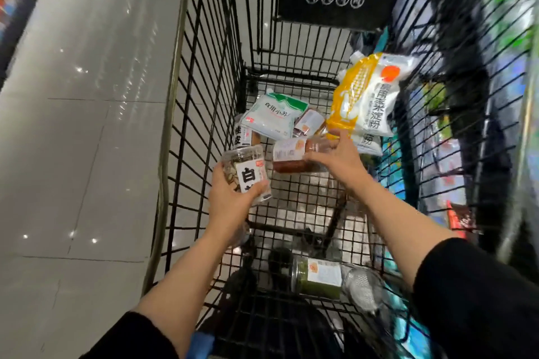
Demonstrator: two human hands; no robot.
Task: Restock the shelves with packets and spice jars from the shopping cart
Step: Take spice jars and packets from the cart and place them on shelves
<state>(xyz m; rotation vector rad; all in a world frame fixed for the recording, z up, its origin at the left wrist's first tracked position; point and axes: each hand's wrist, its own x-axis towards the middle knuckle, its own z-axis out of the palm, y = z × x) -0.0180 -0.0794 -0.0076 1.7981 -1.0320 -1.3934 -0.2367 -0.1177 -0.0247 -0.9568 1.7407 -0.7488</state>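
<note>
Head view: over a grey tiled floor (73, 131), inside the black wire cart (204, 67), the left hand (230, 201) grips a clear spice jar (248, 172) while the right hand (335, 154) grasps a reddish jar (291, 154) below the yellow packet (364, 96).

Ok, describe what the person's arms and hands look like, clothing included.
Both hands are bare: no gloves, rings or watch visible on the left hand or right hand. Black sleeves are pushed up, leaving the forearms uncovered.
</note>
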